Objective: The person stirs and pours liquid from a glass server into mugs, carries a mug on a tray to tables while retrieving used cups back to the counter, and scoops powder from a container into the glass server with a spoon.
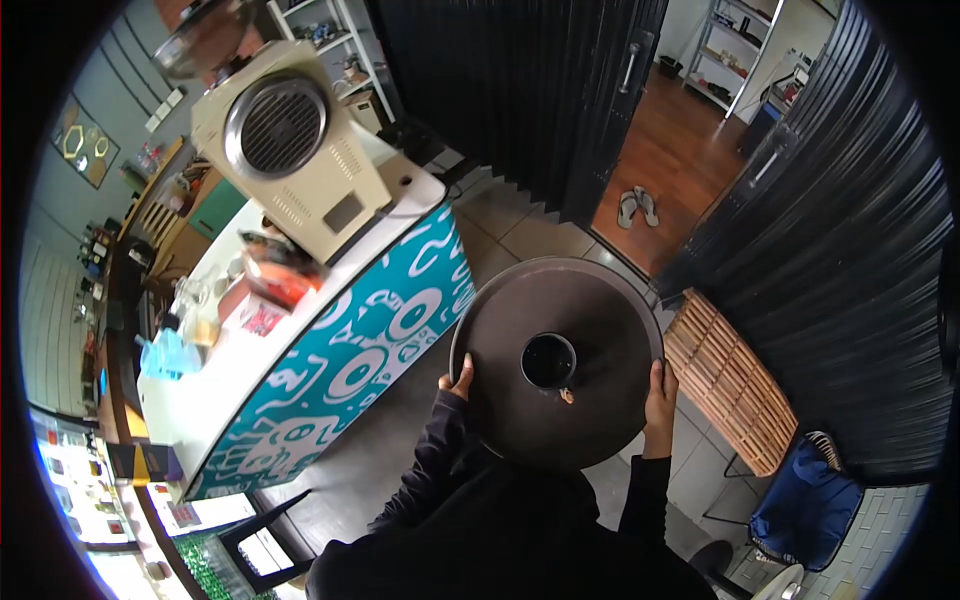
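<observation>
I carry a round dark brown tray level in front of my body. My left hand grips its left rim, with the thumb over the edge. At the right rim my right hand is closed the same way, thumb uppermost. A black cup stands near the middle of the tray, and what it contains looks dark. Against the cup's near side is a small tan piece, too small to name. Most of my fingers are hidden beneath the tray.
To the left stands a white-topped counter with a teal patterned front, bearing a large beige machine and several items. On the right are a woven rattan chair and a blue bag. Sandals lie beyond the black folding door.
</observation>
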Motion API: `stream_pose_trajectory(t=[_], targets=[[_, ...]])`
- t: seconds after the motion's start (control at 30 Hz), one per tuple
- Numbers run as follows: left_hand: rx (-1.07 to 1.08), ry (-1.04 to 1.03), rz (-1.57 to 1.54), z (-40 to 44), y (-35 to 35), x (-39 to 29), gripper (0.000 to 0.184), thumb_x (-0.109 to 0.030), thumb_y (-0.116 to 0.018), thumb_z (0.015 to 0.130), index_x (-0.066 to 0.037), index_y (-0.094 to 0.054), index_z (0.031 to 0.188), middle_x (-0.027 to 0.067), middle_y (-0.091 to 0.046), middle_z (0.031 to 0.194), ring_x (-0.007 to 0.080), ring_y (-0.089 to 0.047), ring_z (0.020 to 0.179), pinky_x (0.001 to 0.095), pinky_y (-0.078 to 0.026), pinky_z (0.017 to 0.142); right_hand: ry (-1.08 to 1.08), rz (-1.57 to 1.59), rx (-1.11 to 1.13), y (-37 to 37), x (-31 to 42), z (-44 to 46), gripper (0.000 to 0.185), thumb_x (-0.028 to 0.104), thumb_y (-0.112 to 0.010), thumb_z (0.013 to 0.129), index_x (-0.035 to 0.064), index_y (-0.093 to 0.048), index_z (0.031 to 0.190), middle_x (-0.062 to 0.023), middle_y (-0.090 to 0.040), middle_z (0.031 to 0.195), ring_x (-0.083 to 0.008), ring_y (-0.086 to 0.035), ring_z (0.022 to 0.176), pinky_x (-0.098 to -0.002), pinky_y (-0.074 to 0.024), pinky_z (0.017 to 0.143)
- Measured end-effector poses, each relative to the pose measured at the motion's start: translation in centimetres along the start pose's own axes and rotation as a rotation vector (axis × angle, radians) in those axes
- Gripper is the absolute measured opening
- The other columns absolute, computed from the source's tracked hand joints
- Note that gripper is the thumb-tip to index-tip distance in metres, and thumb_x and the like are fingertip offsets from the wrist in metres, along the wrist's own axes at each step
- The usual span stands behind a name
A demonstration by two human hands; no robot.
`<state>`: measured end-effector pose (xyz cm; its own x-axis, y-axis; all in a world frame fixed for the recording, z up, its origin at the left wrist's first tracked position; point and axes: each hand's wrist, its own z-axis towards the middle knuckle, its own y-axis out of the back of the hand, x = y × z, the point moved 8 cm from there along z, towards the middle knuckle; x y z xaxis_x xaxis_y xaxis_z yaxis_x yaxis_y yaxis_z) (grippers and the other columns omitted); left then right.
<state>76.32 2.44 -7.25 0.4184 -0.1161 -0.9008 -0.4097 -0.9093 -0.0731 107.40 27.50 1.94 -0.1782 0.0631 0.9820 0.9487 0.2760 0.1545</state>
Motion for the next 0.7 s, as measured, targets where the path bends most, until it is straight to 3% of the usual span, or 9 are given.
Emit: stream_pose_trajectory(t=[0.13, 0.27, 0.37, 0.43, 0.47, 0.5, 0.6, 0.63, 0.7], targets=[[0.084, -0.323, 0.280, 6.0, -5.8, -7.1, 0.045, -0.043, -0.071, 0.086, -0.004, -0.062, 0.067, -0.0024, -0.054, 0.062, 0.0085, -0.046, 0.055, 0.0278, -0.038, 0.053, 0.019, 0.099, -0.074, -1.5, 1.8, 8.1, 0.038, 0.030, -0.048, 0.103, -0.0016, -0.056, 0.121, -0.0053, -0.057, 0.107, -0.0137, -0.052, 0.100, -0.0271, -0.0410, 0.092], [0.105, -0.503, 0.364, 10.5, -10.2, -11.6, 0.032, -0.034, -0.068, 0.091, -0.002, -0.070, 0.098, 0.0032, -0.060, 0.075, 0.0120, -0.054, 0.065, 0.0286, -0.044, 0.061, 0.014, 0.107, -0.076, -3.4, 3.4, 15.6, 0.032, 0.030, -0.049, 0.102, -0.0016, -0.056, 0.103, -0.0034, -0.051, 0.095, -0.0122, -0.047, 0.088, -0.0280, -0.0417, 0.082], [0.001, -1.017, 1.076, 14.2, -14.2, -13.3, 0.029, -0.027, -0.064, 0.094, -0.011, -0.067, 0.118, 0.0095, -0.064, 0.097, 0.0171, -0.058, 0.080, 0.0301, -0.046, 0.072, 0.033, 0.095, -0.012, -5.5, 3.4, 22.0, 0.033, 0.029, -0.049, 0.102, -0.0024, -0.057, 0.105, -0.0048, -0.053, 0.098, -0.0133, -0.049, 0.091, -0.0285, -0.0415, 0.083], [0.132, -0.244, 0.570, 20.0, -15.4, -12.1, 0.035, -0.021, -0.060, 0.095, -0.020, -0.061, 0.130, 0.0114, -0.061, 0.114, 0.0213, -0.057, 0.091, 0.0303, -0.045, 0.081, 0.024, 0.078, -0.022, -7.0, 3.7, 26.4, 0.035, 0.030, -0.050, 0.102, -0.0033, -0.057, 0.107, -0.0066, -0.054, 0.100, -0.0154, -0.050, 0.094, -0.0292, -0.0414, 0.086], [0.109, -0.249, 0.557, 22.7, -16.0, -11.1, 0.035, -0.021, -0.060, 0.095, -0.020, -0.061, 0.130, 0.0114, -0.061, 0.114, 0.0213, -0.057, 0.091, 0.0303, -0.045, 0.081, 0.017, 0.061, -0.039, -7.7, 3.9, 28.9, 0.037, 0.031, -0.051, 0.101, -0.0042, -0.058, 0.109, -0.0083, -0.056, 0.102, -0.0175, -0.052, 0.098, -0.0299, -0.0412, 0.089], [0.062, -0.644, 0.731, 24.9, -17.1, -11.4, 0.035, -0.023, -0.060, 0.095, -0.020, -0.061, 0.129, 0.0107, -0.061, 0.114, 0.0214, -0.058, 0.091, 0.0299, -0.045, 0.082, 0.030, 0.063, -0.010, -8.5, 3.0, 32.1, 0.037, 0.031, -0.051, 0.101, -0.0042, -0.058, 0.109, -0.0083, -0.056, 0.102, -0.0175, -0.052, 0.098, -0.0299, -0.0412, 0.089], [-0.059, -0.932, 0.964, 26.5, -21.7, -15.8, 0.030, -0.026, -0.059, 0.096, -0.017, -0.066, 0.124, 0.0098, -0.063, 0.112, 0.0192, -0.060, 0.093, 0.0296, -0.045, 0.085, 0.096, -0.051, -0.022, -10.6, 1.7, 41.2, 0.039, 0.032, -0.052, 0.100, -0.0055, -0.058, 0.112, -0.0127, -0.058, 0.109, -0.0224, -0.053, 0.105, -0.0318, -0.0395, 0.096], [-0.038, -0.712, 0.711, 28.2, -22.6, -16.5, 0.028, -0.026, -0.059, 0.096, -0.015, -0.067, 0.121, 0.0100, -0.064, 0.112, 0.0190, -0.061, 0.095, 0.0296, -0.045, 0.086, 0.103, -0.089, -0.041, -11.6, 4.3, 42.9, 0.041, 0.033, -0.052, 0.100, -0.0052, -0.058, 0.113, -0.0144, -0.057, 0.114, -0.0236, -0.053, 0.108, -0.0325, -0.0389, 0.098], [0.058, -0.515, 0.661, 30.6, -24.8, -18.0, 0.042, -0.008, -0.052, 0.090, -0.013, -0.056, 0.132, 0.0078, -0.062, 0.122, 0.0243, -0.057, 0.106, 0.0342, -0.040, 0.096, 0.118, -0.112, 0.025, -13.6, 6.7, 48.1, 0.043, 0.034, -0.050, 0.101, -0.0047, -0.058, 0.117, -0.0183, -0.058, 0.121, -0.0251, -0.053, 0.111, -0.0345, -0.0393, 0.098]])
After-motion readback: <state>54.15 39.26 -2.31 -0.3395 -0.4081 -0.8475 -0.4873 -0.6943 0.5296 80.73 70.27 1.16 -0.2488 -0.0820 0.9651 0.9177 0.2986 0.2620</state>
